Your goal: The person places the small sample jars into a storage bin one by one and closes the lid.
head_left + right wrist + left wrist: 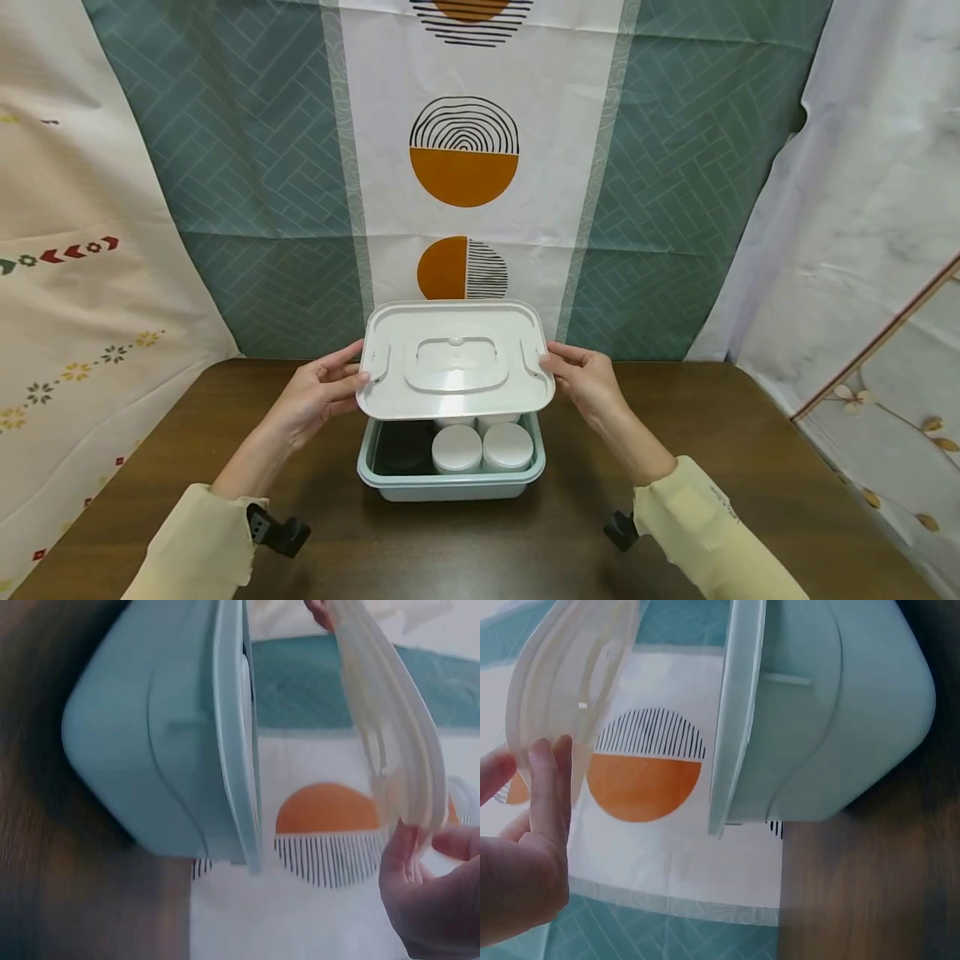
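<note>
Both hands hold a white rectangular lid [457, 404] above a pale blue-green storage box [452, 492]. My left hand [318, 396] pinches the lid's left edge, thumb on top and fingers beneath. At the opposite edge, my right hand [588, 383] pinches it likewise. Both wrist views show a gap between the lid [562, 682] and the rim of the box [236, 742]. Inside the box stand several white round-capped containers [457, 448], with a dark item [403, 450] to their left. The lid hides the box's back part.
The box stands on a dark brown wooden table [645, 550]. Behind the table hangs a green and white patterned cloth [285, 167], with pale cloths at the left [90, 317] and right [862, 208]. Dark wrist devices [281, 533] sit at the cream sleeves.
</note>
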Motion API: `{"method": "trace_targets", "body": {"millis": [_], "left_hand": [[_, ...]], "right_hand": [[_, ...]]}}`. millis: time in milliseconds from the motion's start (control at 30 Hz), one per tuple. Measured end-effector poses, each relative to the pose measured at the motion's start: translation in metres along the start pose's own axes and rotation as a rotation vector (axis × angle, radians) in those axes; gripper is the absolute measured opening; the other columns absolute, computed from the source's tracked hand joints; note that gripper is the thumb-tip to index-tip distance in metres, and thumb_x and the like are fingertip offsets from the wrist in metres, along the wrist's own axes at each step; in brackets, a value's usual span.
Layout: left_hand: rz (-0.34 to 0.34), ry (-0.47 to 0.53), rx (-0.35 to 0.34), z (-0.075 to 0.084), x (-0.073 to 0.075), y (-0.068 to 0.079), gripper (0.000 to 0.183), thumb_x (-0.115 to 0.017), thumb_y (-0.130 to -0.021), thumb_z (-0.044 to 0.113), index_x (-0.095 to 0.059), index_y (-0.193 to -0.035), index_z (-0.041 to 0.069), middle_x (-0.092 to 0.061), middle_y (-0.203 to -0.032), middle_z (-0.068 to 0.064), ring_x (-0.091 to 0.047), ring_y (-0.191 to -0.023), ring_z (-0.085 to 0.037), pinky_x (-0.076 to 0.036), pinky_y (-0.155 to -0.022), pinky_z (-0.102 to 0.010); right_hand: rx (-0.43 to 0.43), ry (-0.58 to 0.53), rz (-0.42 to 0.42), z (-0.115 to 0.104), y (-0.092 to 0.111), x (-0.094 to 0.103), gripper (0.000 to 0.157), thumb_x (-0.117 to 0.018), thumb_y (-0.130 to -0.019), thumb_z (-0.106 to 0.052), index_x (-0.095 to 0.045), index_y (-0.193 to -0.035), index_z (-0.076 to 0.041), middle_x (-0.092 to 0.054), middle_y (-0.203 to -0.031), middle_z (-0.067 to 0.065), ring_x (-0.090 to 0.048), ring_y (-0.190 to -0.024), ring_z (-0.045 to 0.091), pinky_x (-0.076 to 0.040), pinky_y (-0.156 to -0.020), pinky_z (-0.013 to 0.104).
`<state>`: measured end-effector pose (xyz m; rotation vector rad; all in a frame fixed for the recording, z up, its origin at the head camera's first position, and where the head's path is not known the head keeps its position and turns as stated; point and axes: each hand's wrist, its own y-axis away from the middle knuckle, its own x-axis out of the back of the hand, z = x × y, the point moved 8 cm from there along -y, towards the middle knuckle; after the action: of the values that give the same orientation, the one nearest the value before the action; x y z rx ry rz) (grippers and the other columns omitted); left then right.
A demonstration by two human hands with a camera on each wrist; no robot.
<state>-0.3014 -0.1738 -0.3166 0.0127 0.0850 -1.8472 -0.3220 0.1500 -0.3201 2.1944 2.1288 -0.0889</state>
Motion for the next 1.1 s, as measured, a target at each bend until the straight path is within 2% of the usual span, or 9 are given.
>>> {"method": "trace_targets", "body": {"millis": [133, 300, 400, 500, 667, 767, 933, 1000, 1100], "left_hand": [[0.044, -0.141, -0.019, 0.004, -0.004, -0.003, 0.065, -0.063, -0.087, 0.012, -0.030, -0.141, 0.001, -0.063, -0.098, 0.006, -0.062, -0.086, -0.008, -0.051, -0.074, -0.027], [0.207, -0.310, -0.071, 0.015, -0.001, -0.001, 0.054, -0.066, -0.084, 0.023, -0.048, -0.131, 0.002, -0.065, -0.105, -0.004, -0.061, -0.083, -0.004, -0.051, -0.070, -0.025], [0.295, -0.312, -0.116, 0.021, 0.001, 0.001, 0.050, -0.066, -0.084, 0.028, -0.055, -0.124, -0.001, -0.066, -0.100, 0.003, -0.061, -0.081, -0.002, -0.051, -0.068, -0.023], [0.327, -0.243, -0.122, 0.021, 0.005, 0.002, 0.047, -0.065, -0.085, 0.029, -0.059, -0.118, -0.003, -0.065, -0.085, 0.012, -0.061, -0.075, -0.003, -0.051, -0.066, -0.021], [0.229, -0.171, -0.068, 0.017, 0.004, 0.002, 0.062, -0.045, -0.093, 0.043, -0.048, -0.125, -0.010, -0.066, -0.079, 0.013, -0.065, -0.075, -0.004, -0.051, -0.067, -0.021], [0.162, -0.064, -0.015, 0.013, 0.002, 0.003, 0.070, -0.039, -0.093, 0.050, -0.043, -0.129, -0.009, -0.069, -0.083, 0.010, -0.066, -0.079, -0.006, -0.051, -0.069, -0.022], [0.113, 0.182, 0.080, 0.006, 0.003, 0.004, 0.039, -0.047, -0.091, 0.044, -0.060, -0.102, 0.009, -0.070, -0.082, 0.002, -0.067, -0.078, -0.011, -0.051, -0.069, -0.024], [0.092, 0.220, 0.107, 0.004, 0.003, 0.005, 0.030, -0.049, -0.092, 0.041, -0.061, -0.092, 0.013, -0.070, -0.081, 0.001, -0.067, -0.078, -0.011, -0.051, -0.069, -0.024], [0.051, 0.266, 0.120, 0.001, 0.002, 0.005, 0.021, -0.050, -0.093, 0.030, -0.063, -0.088, 0.014, -0.070, -0.082, 0.000, -0.066, -0.077, -0.010, -0.051, -0.069, -0.023]], "right_hand": [[-0.041, -0.003, -0.091, 0.000, -0.003, 0.007, 0.046, -0.061, -0.085, -0.002, -0.045, -0.126, 0.012, -0.063, -0.099, 0.005, -0.062, -0.080, 0.009, -0.050, -0.073, 0.024], [0.031, 0.074, -0.122, -0.012, 0.000, 0.013, 0.047, -0.064, -0.084, -0.004, -0.047, -0.123, 0.015, -0.065, -0.090, 0.001, -0.064, -0.078, 0.010, -0.051, -0.073, 0.027], [0.094, 0.091, -0.107, -0.021, 0.001, 0.015, 0.046, -0.065, -0.082, -0.003, -0.049, -0.120, 0.016, -0.065, -0.089, -0.002, -0.065, -0.078, 0.010, -0.051, -0.075, 0.030], [0.151, 0.114, -0.107, -0.028, 0.003, 0.013, 0.045, -0.067, -0.081, -0.003, -0.051, -0.117, 0.017, -0.063, -0.089, -0.003, -0.065, -0.078, 0.009, -0.049, -0.078, 0.033], [0.258, 0.211, -0.086, -0.036, 0.006, 0.014, 0.042, -0.070, -0.079, -0.008, -0.057, -0.112, 0.014, -0.066, -0.083, -0.006, -0.061, -0.078, 0.007, -0.050, -0.074, 0.024], [0.319, 0.250, -0.066, -0.041, 0.009, 0.013, 0.038, -0.071, -0.078, -0.008, -0.060, -0.108, 0.013, -0.067, -0.079, -0.009, -0.058, -0.076, 0.006, -0.048, -0.069, 0.020], [0.430, 0.283, -0.069, -0.048, 0.013, 0.007, 0.029, -0.071, -0.076, -0.002, -0.064, -0.099, 0.014, -0.065, -0.075, -0.012, -0.059, -0.072, 0.006, -0.048, -0.065, 0.018], [0.476, 0.303, -0.069, -0.051, 0.015, 0.005, 0.026, -0.072, -0.076, -0.002, -0.066, -0.096, 0.013, -0.064, -0.074, -0.012, -0.059, -0.071, 0.006, -0.048, -0.063, 0.019], [0.530, 0.336, -0.061, -0.055, 0.018, 0.003, 0.022, -0.072, -0.075, -0.001, -0.068, -0.094, 0.011, -0.065, -0.076, -0.008, -0.058, -0.073, 0.006, -0.048, -0.063, 0.019]]}}
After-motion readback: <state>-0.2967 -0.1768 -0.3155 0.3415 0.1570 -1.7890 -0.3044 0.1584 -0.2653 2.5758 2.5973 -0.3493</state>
